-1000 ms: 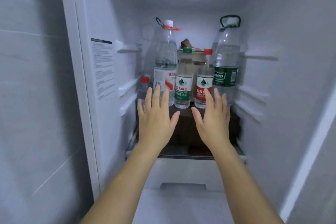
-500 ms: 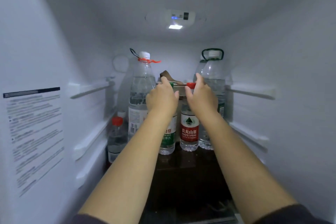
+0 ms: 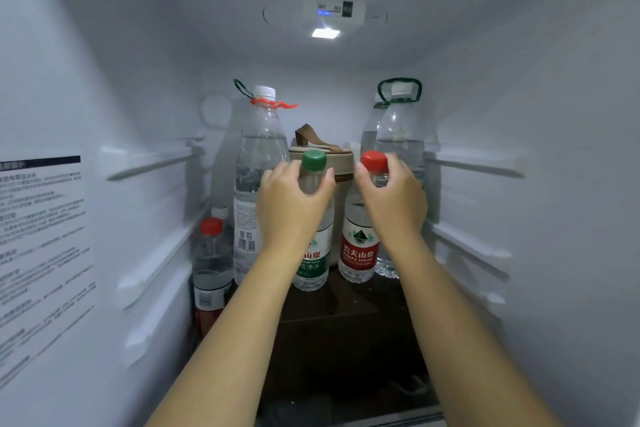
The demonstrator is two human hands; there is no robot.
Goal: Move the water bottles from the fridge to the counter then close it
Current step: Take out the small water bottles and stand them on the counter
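I look into the open fridge. My left hand (image 3: 291,208) grips the neck of a small green-capped water bottle (image 3: 313,265). My right hand (image 3: 394,204) grips the neck of a small red-capped, red-labelled bottle (image 3: 358,248). Both bottles stand upright on the dark shelf (image 3: 346,322). A tall clear bottle with a white cap (image 3: 258,163) stands to the left. Another tall bottle with a green carry loop (image 3: 401,128) stands at the back right, with a second one partly hidden behind it.
A small red-capped bottle (image 3: 212,267) stands at the far left of the shelf, low by the wall. A beige canister with a brown strap (image 3: 341,156) sits behind the two small bottles. White fridge walls with rails (image 3: 474,163) close in on both sides.
Both hands reached from the shelf front into the fridge and closed round the necks of the two small bottles. The camera moved closer in.
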